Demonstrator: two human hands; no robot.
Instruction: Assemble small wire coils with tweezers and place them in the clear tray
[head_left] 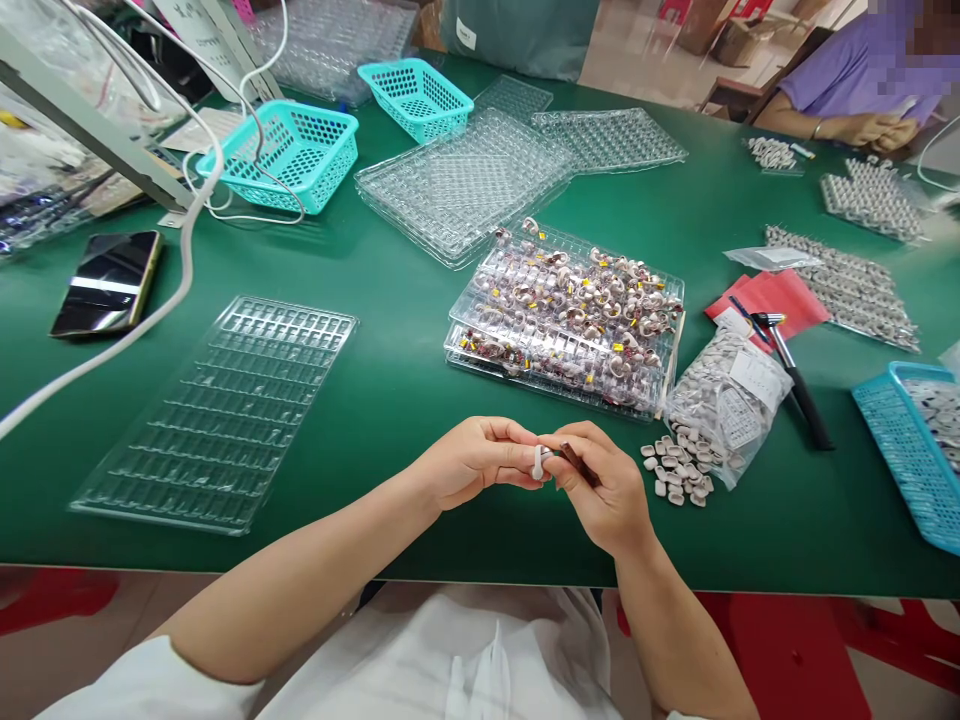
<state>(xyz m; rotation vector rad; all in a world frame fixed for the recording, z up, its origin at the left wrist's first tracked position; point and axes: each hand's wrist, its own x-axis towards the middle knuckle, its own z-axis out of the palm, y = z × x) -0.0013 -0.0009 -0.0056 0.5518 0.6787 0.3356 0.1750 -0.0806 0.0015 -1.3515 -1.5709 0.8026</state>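
My left hand (480,462) pinches a small whitish curved plastic piece (538,462) just above the table's front edge. Meeting it there, my right hand (604,485) is closed around a thin dark brown tool (580,463), and its fingertips touch the same piece. The tool's tip is hidden by the fingers. Right of my hands lies a loose heap of small beige caps (679,468), spilling from a clear plastic bag (731,390) full of them. Beyond my hands, stacked clear trays (480,345) carry many small curved pieces with wires and yellow tabs.
A clear compartment tray (210,410) lies at left, near a phone (109,283) and a white cable (187,240). Turquoise baskets (289,150) and more clear trays (465,180) stand behind. A black-handled hammer (802,390) and red packet (795,300) lie right. A person (847,90) sits opposite.
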